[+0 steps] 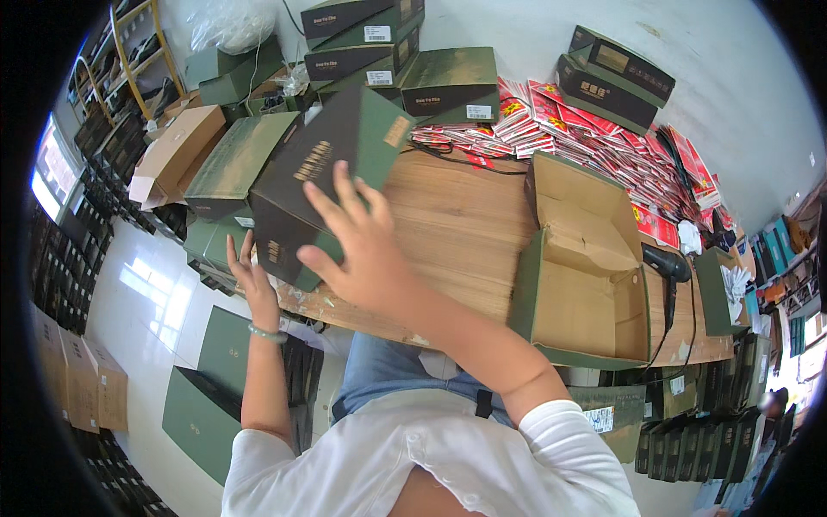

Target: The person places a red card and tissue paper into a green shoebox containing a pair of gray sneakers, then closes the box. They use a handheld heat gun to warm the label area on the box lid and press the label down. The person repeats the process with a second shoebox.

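Note:
A closed dark brown and green shoebox (323, 177) is tilted at the left of the wooden table (457, 215). My left hand (258, 284), with a pale bangle on the wrist, supports the box at its near left end; part of the hand is hidden behind the box. My right hand (362, 241) lies on the box, its fingers stretched and spread over the dark face. To the right, a second shoebox (588, 319) stands with its lid up, its bare brown inside showing.
Behind the table are stacked shoeboxes (448, 82) and a heap of red printed packets (594, 138). A black hair dryer (668, 267) with a cord lies at the right, beside a small green box of white paper (724, 293). Cartons (82, 379) stand on the floor at left.

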Demonstrator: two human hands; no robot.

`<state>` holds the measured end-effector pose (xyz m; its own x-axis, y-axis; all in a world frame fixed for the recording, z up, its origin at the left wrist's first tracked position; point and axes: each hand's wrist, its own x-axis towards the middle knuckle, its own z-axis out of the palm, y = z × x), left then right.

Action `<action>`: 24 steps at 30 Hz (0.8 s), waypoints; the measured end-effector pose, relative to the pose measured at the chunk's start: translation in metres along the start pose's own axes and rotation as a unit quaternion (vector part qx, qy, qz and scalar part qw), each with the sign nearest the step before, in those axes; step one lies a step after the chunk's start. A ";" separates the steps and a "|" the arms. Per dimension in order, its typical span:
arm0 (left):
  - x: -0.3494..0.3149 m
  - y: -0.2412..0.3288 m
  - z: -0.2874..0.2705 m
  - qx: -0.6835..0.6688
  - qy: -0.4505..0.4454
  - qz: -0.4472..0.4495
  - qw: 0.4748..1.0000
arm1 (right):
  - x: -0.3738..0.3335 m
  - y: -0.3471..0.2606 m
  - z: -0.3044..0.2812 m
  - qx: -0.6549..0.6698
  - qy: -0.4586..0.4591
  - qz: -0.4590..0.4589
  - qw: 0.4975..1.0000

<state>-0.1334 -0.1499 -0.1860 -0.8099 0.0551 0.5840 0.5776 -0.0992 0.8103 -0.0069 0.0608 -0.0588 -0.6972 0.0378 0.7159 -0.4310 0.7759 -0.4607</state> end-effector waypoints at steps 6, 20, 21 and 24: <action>0.034 0.046 0.014 0.358 -0.066 0.078 0.928 | 0.045 -0.005 0.035 0.114 -0.080 -0.023 0.990; 0.050 0.023 0.014 0.306 0.067 0.098 0.945 | -0.179 0.124 -0.273 -0.195 0.109 0.449 0.865; 0.042 0.026 0.043 0.269 0.095 0.087 0.954 | -0.240 0.179 -0.317 -0.345 0.184 0.407 0.826; -0.043 0.019 0.085 0.232 -0.057 0.107 0.965 | -0.311 0.194 -0.369 -0.402 0.088 0.573 0.709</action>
<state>-0.0792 -0.0701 -0.1917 -0.6654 0.1945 0.7207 0.7359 0.3331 0.5895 0.3374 0.4317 -0.1774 -0.2128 0.9561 0.2016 0.8755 0.2782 -0.3952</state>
